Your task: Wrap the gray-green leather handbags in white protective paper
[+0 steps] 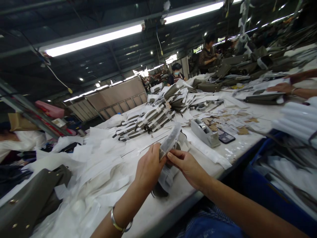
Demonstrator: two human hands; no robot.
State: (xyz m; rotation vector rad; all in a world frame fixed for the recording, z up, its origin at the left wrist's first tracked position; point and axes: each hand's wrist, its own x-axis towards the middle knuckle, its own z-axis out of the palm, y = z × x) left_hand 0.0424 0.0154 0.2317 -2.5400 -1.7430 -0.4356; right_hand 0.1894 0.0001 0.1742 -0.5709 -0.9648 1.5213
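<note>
My left hand and my right hand both grip a grey strap wrapped in white tissue paper, held just above the white worktable. The wrapped strap rises from between my fingers toward the far side. More of the grey piece and loose paper hangs below my hands. A silver bangle sits on my left wrist.
A grey tape dispenser stands right of my hands, a phone beside it. A pile of wrapped straps lies behind. White paper sheets and a grey bag lie at left. Another person's hands work at far right.
</note>
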